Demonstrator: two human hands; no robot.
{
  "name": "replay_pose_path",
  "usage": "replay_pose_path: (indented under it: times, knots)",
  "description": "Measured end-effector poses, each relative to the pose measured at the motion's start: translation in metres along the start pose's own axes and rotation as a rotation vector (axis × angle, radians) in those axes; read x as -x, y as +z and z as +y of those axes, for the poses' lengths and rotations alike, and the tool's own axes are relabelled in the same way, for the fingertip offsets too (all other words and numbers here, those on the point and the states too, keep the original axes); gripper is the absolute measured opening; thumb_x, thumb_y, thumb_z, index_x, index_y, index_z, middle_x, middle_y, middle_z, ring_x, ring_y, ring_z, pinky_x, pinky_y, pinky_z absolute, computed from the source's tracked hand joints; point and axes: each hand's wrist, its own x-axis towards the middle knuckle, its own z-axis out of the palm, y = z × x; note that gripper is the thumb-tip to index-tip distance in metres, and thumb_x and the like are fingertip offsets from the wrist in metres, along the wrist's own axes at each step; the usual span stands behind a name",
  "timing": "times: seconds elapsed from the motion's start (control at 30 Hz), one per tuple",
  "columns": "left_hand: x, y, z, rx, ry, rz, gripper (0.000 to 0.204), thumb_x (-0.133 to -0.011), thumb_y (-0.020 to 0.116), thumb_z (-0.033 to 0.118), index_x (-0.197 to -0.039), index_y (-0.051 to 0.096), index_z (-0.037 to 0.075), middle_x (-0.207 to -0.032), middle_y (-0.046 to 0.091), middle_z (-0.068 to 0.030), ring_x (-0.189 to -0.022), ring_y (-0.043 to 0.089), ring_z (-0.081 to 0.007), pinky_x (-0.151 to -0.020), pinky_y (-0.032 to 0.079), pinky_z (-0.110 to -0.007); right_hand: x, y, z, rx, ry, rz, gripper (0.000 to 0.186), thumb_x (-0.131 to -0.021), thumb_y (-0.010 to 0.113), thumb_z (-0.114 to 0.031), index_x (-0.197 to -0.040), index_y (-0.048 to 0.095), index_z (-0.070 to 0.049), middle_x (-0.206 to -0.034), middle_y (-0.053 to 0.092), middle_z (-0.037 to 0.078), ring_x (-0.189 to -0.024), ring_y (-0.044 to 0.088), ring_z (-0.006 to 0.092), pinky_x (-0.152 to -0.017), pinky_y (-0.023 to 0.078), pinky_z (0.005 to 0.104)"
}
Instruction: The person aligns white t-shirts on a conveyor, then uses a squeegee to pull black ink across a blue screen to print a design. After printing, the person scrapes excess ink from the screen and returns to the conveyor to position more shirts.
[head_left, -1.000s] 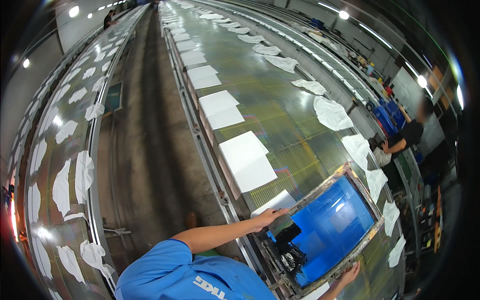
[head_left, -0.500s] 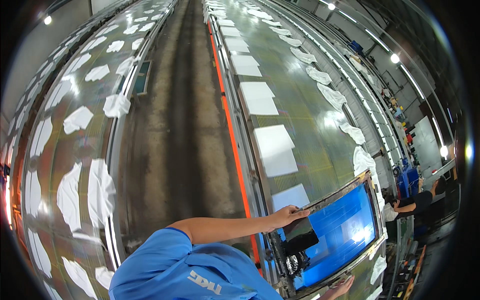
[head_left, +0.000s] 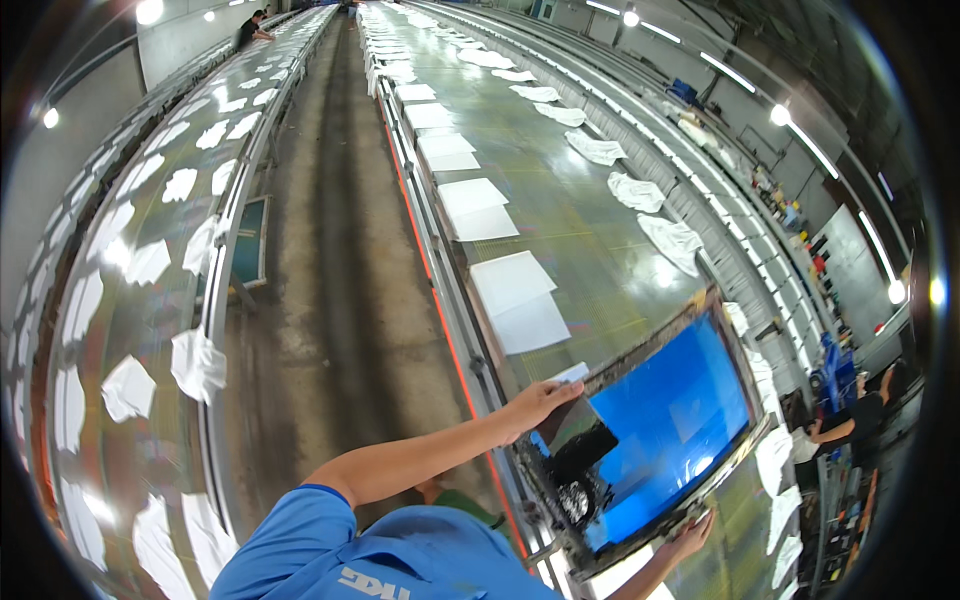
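Note:
A screen-printing frame (head_left: pixel 738 345) with blue mesh (head_left: pixel 670 395) is between my hands at the lower right, tilted over the long table (head_left: pixel 590 260). My left hand (head_left: pixel 540 405) grips its far-left edge. At the near edge, my right hand (head_left: pixel 688 540) is closed on the rim, its fingers partly hidden. On the mesh's left part lies a dark squeegee (head_left: pixel 565 410), with wet black ink (head_left: pixel 577 495) beside it. A white fabric piece (head_left: pixel 632 574) shows below the frame. Whether any edge of the frame rests on the table cannot be made out.
Paired flat white pieces (head_left: pixel 520 300) line the table's left edge, and crumpled white cloths (head_left: pixel 668 240) its right. Across the aisle (head_left: pixel 325 270), another table (head_left: pixel 135 320) holds more cloths. A co-worker (head_left: pixel 850 430) stands at right; another person (head_left: pixel 252 32) is far left.
The printing frame, held in both hands, is more tilted, with its far corner higher in view. My view has shifted, showing more of the far room. More of my right hand and forearm shows.

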Motion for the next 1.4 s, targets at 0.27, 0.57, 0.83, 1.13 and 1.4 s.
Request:
replay_pose_path:
  times: [0.27, 0.57, 0.83, 1.13, 1.4]
  knots:
    - [-0.073, -0.188, 0.101, 0.073, -0.039, 0.16, 0.056, -0.098, 0.063, 0.056, -0.11, 0.074, 0.003, -0.096, 0.071, -0.0009, -0.086, 0.064, -0.0099, -0.079, 0.05, -0.027, 0.071, 0.238, -0.007, -0.149, 0.045, -0.309, 0.038, -0.105, 0.059, -0.034, -0.139, 0.063, -0.015, -0.078, 0.058, -0.004, -0.059, 0.041, 0.0009, -0.049, 0.032, 0.0169]
    - [-0.152, -0.4, 0.158, 0.086, -0.075, 0.203, 0.067, -0.094, 0.064, 0.064, -0.119, 0.072, 0.003, -0.104, 0.071, -0.0023, -0.093, 0.064, -0.0115, -0.086, 0.049, -0.028, 0.206, 0.468, -0.011, -0.114, 0.04, -0.394, 0.041, -0.104, 0.06, -0.041, -0.136, 0.065, -0.015, -0.077, 0.058, -0.004, -0.06, 0.044, 0.0012, -0.05, 0.034, 0.0172]
    - [-0.255, -0.546, 0.239, 0.084, -0.132, 0.049, 0.058, -0.095, 0.064, 0.061, -0.105, 0.074, 0.005, -0.098, 0.074, -0.0034, -0.088, 0.066, -0.0129, -0.081, 0.049, -0.028, 0.308, 0.587, -0.035, -0.193, 0.033, -0.285, 0.04, -0.105, 0.058, -0.04, -0.133, 0.066, -0.013, -0.075, 0.057, -0.003, -0.054, 0.041, 0.0015, -0.047, 0.033, 0.0185]
    - [-0.435, -0.643, 0.277, 0.072, -0.241, -0.082, 0.059, -0.098, 0.061, 0.057, -0.116, 0.071, 0.002, -0.114, 0.073, -0.0099, -0.105, 0.066, -0.0174, -0.095, 0.049, -0.033, 0.321, 0.728, 0.038, -0.211, -0.021, -0.034, 0.031, -0.103, 0.064, -0.025, -0.13, 0.066, -0.01, -0.079, 0.054, -0.004, -0.064, 0.045, 0.0009, -0.052, 0.033, 0.0172]
    - [-0.596, -0.752, 0.3, 0.029, -0.279, 0.011, 0.058, -0.097, 0.063, 0.056, -0.12, 0.069, 0.004, -0.114, 0.073, -0.0099, -0.1, 0.071, -0.0211, -0.089, 0.057, -0.036, 0.336, 0.886, 0.126, -0.028, 0.0, -0.026, 0.036, -0.1, 0.059, -0.009, -0.135, 0.061, -0.004, -0.071, 0.045, -0.005, -0.06, 0.037, 0.0044, -0.052, 0.03, 0.0252]
